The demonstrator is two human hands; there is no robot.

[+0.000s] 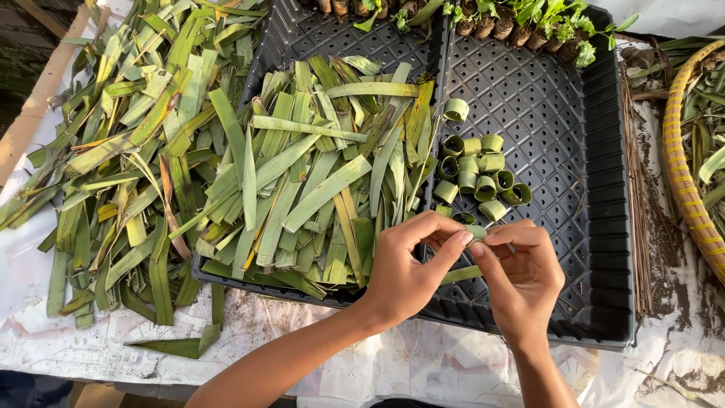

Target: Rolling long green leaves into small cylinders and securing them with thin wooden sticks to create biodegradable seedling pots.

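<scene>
Both hands meet over the near edge of the right black tray [596, 227]. My left hand [408, 268] and my right hand [521, 272] together pinch one green leaf strip [462, 273], curling its upper end between thumbs and forefingers. Its loose end sticks out below the fingers. Just beyond the hands, several finished green leaf rings [479, 170] sit grouped on the tray's perforated floor. The left black tray [302, 34] holds a heap of cut leaf strips [325, 181].
A larger pile of loose leaf strips [128, 143] covers the white sheet at left. Small seedlings in pots [521, 19] line the trays' far edge. Thin brown sticks [642, 196] and a woven basket rim [683, 166] lie at right. Soil is scattered on the sheet.
</scene>
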